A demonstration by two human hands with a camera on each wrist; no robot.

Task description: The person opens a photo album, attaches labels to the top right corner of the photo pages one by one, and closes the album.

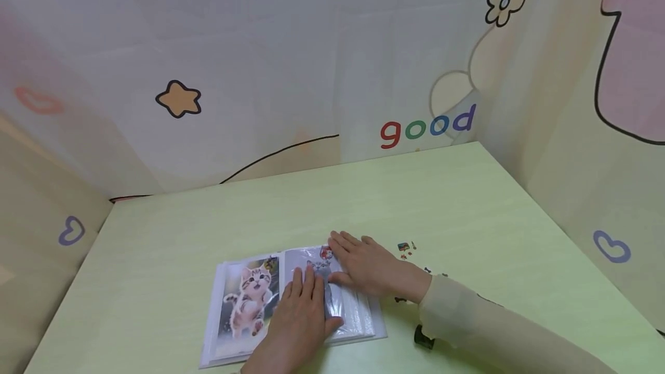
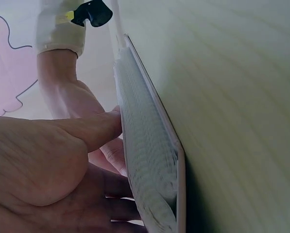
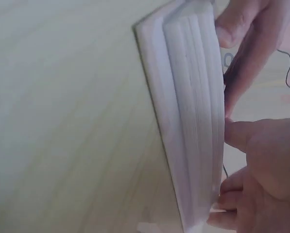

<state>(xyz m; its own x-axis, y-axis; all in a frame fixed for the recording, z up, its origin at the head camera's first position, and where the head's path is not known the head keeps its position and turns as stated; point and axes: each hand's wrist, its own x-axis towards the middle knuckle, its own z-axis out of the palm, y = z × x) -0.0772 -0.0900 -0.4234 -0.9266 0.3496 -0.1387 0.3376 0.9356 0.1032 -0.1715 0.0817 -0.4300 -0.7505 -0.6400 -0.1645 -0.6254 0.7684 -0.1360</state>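
Note:
A photo album (image 1: 210, 342) with clear plastic sleeves lies spread on the table. Its left page shows a striped kitten picture (image 1: 249, 302), and the right page has a grey cat picture (image 1: 318, 266), partly covered by the hands. With fingers extended, my left hand (image 1: 301, 319) rests on the right page near the middle fold. My right hand (image 1: 369, 264) lies on the upper right of that page, fingers straight and thumb toward the left hand. A small red sticker-like piece (image 1: 325, 253) shows beside its fingertips. Both wrist views show the thick stack of album pages (image 2: 140, 126) edge-on.
Several small cut-out pieces, among them a colourful rectangular one (image 1: 403, 246), are scattered on the table right of the album, some near my right forearm. A small black device (image 1: 423, 337) sits at the right sleeve. Printed cloth walls (image 1: 291, 74) enclose the pale green table (image 1: 171, 235).

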